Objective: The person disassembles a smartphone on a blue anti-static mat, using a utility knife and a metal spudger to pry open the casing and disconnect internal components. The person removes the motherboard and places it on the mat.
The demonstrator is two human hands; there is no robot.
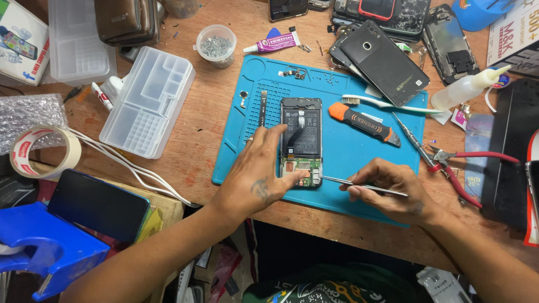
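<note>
An opened smartphone [301, 134] lies back-up on a blue work mat [348, 151], its battery and green circuit board exposed. My left hand [261, 168] rests on the phone's left edge, thumb pressing the lower board. My right hand [393, 188] grips metal tweezers [348, 182], whose tip points left at the phone's bottom corner.
On the mat lie an orange-and-black opener tool [365, 123], a toothbrush [387, 104], a screwdriver [412, 140] and a flex cable [263, 106]. Around it: red-handled pliers [460, 168], a squeeze bottle [469, 87], clear organiser boxes [149, 101], a tape roll [45, 151], a cup of screws [216, 45], spare phones [387, 62].
</note>
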